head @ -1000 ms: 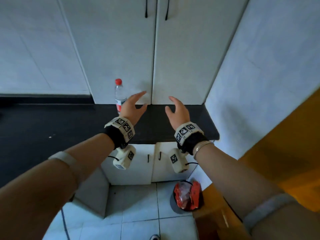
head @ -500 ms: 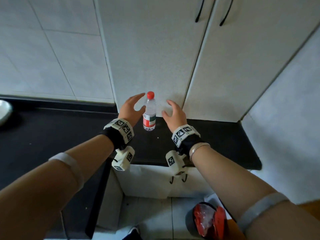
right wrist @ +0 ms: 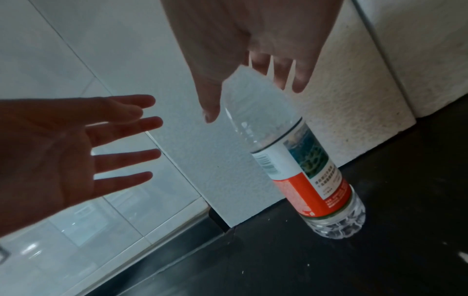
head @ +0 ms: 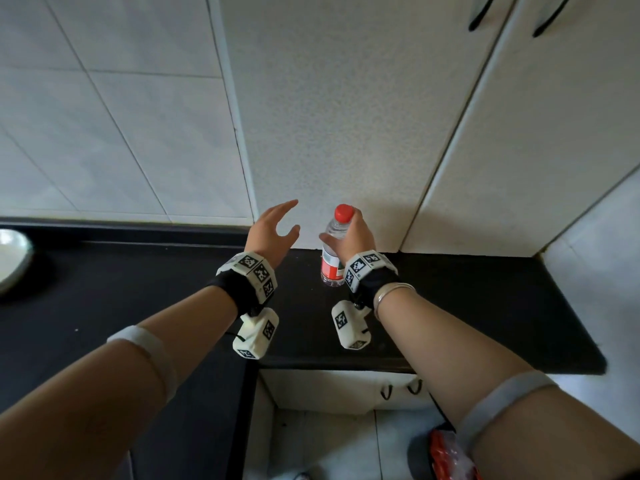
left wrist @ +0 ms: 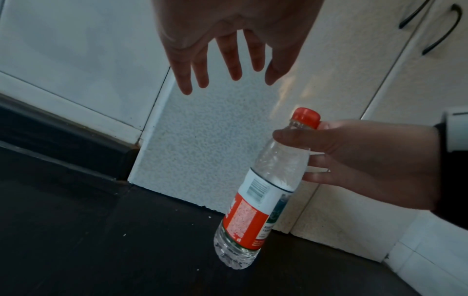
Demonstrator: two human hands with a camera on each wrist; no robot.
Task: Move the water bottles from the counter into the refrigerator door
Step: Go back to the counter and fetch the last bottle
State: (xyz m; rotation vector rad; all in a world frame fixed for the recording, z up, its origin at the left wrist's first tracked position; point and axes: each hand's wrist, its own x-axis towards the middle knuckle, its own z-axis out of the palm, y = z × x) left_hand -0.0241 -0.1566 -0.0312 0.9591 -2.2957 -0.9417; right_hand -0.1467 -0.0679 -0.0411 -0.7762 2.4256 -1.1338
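On the black counter [head: 485,292]: one water bottle [head: 331,261], upright, right hand [head: 356,237] wrapped round its shoulder, left hand [head: 273,230] spread idle; pickup step, lift and carry to refrigerator door next

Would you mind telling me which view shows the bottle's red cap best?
The left wrist view: the red cap sits unobstructed above the right hand. The head view shows it small; the right wrist view hides it behind the hand.

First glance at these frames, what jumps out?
The red-capped water bottle stands on the black counter against the white cabinets, with the right hand wrapped round its upper part just below the cap. The left hand hovers beside it, fingers spread, holding nothing. Far left, a white bowl sits at the counter's edge of view.
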